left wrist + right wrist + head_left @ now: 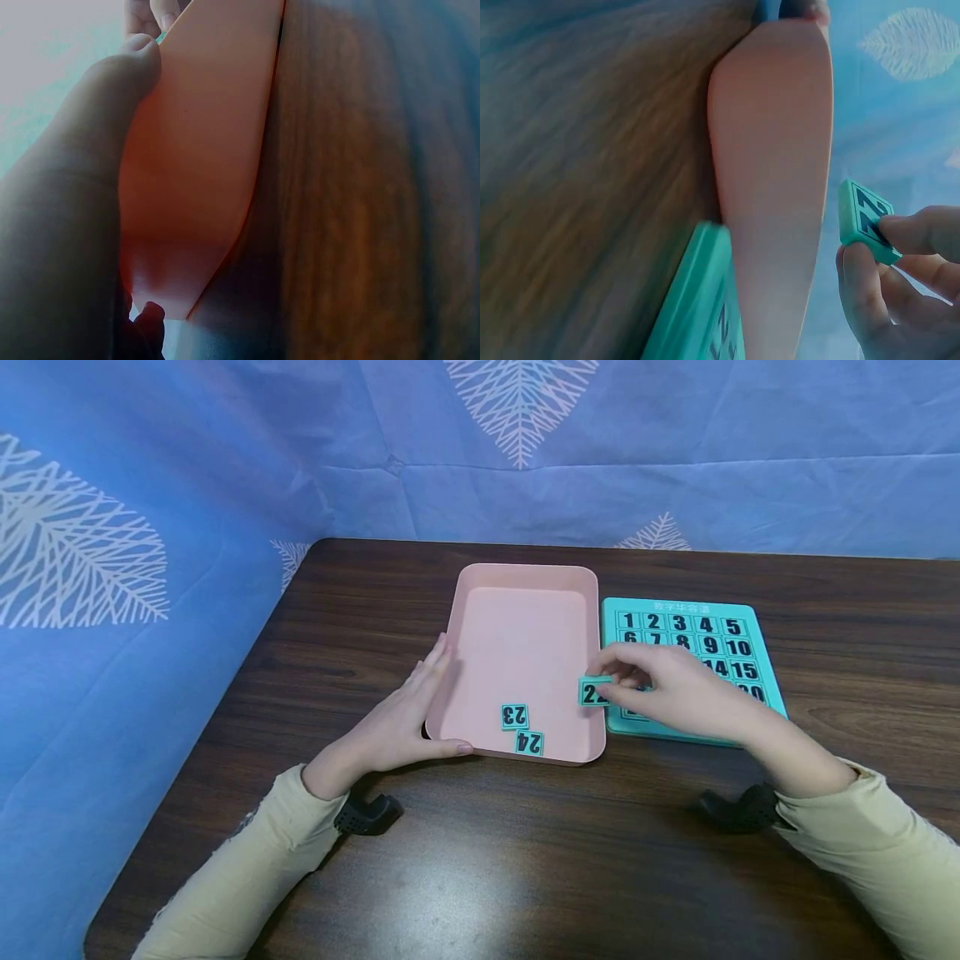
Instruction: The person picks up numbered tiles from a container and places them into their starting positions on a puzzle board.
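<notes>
My right hand [667, 681] pinches a green number tile [866, 217] marked 22 between thumb and fingers. It holds the tile raised over the right rim of the pink tray [525, 643], beside the green number puzzle board [738, 664]. Inside the tray, near its front end, lie tile 23 [514, 717] and tile 24 [529, 743], both upside down from this side. At the tray's front left corner rests my left hand [397, 718], fingers straight along the left side and thumb [139, 64] at the front rim.
The board stands right up against the tray's right side, with rows of numbers showing and its lower part behind the right hand. Both sit on a dark wooden table [465, 877]. A blue cloth [450, 502] with white leaf patterns hangs behind and to the left.
</notes>
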The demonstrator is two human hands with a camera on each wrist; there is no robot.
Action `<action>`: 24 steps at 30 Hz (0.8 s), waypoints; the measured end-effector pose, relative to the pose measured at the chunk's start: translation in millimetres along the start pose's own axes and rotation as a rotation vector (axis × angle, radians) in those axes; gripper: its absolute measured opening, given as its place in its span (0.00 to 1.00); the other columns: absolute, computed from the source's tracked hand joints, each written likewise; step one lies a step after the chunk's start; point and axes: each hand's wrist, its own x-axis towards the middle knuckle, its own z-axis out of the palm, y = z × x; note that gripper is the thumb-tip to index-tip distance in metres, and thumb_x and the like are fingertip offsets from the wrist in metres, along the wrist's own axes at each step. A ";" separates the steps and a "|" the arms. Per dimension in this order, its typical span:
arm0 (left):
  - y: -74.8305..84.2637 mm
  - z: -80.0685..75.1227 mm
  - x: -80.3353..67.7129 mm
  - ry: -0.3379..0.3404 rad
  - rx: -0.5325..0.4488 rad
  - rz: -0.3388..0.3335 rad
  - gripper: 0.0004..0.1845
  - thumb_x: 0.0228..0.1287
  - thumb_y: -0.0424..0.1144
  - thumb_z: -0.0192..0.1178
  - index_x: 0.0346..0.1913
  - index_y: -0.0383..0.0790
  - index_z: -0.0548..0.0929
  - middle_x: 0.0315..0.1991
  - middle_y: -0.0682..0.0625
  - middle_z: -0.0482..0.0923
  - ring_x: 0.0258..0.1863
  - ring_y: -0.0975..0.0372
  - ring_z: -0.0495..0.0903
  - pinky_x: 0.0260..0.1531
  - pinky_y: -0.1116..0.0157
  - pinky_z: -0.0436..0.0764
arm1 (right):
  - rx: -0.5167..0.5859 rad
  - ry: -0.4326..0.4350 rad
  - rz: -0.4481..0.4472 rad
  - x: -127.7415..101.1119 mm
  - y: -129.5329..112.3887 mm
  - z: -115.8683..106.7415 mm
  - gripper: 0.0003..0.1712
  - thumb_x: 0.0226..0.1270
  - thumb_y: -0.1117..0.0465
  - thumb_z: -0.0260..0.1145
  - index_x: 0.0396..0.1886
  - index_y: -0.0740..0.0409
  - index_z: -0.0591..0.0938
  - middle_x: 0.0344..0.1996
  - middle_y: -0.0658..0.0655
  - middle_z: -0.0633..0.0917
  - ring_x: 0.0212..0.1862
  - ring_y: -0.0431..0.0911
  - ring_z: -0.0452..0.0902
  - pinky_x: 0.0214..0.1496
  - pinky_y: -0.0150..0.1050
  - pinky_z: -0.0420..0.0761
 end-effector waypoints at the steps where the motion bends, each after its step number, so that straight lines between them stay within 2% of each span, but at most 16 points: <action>1: -0.1 0.1 -0.1 0.000 0.001 0.001 0.63 0.50 0.70 0.62 0.76 0.49 0.33 0.76 0.53 0.24 0.74 0.57 0.34 0.69 0.51 0.48 | -0.009 0.006 0.009 -1.8 2.3 -2.0 0.09 0.68 0.61 0.63 0.46 0.51 0.81 0.35 0.47 0.82 0.36 0.39 0.76 0.36 0.38 0.77; 8: -1.0 0.9 0.3 0.000 0.005 0.002 0.63 0.50 0.69 0.62 0.76 0.49 0.32 0.76 0.53 0.24 0.74 0.58 0.34 0.69 0.51 0.48 | -0.089 0.032 0.065 -17.2 21.2 -17.9 0.11 0.68 0.59 0.63 0.49 0.51 0.80 0.38 0.48 0.82 0.37 0.40 0.77 0.36 0.36 0.78; 15: 0.0 0.3 0.4 0.001 -0.007 0.000 0.63 0.50 0.69 0.62 0.76 0.49 0.32 0.76 0.54 0.23 0.74 0.59 0.33 0.69 0.51 0.47 | -0.123 0.000 0.147 -33.3 42.4 -26.6 0.11 0.69 0.58 0.62 0.49 0.53 0.81 0.36 0.49 0.82 0.37 0.41 0.76 0.33 0.36 0.77; 24: 0.8 0.3 0.7 -0.004 -0.005 -0.007 0.63 0.50 0.70 0.62 0.76 0.49 0.32 0.76 0.55 0.23 0.74 0.60 0.33 0.69 0.51 0.47 | -0.129 -0.023 0.143 -42.0 57.7 -26.7 0.11 0.67 0.61 0.64 0.48 0.55 0.82 0.34 0.48 0.82 0.34 0.39 0.76 0.30 0.35 0.77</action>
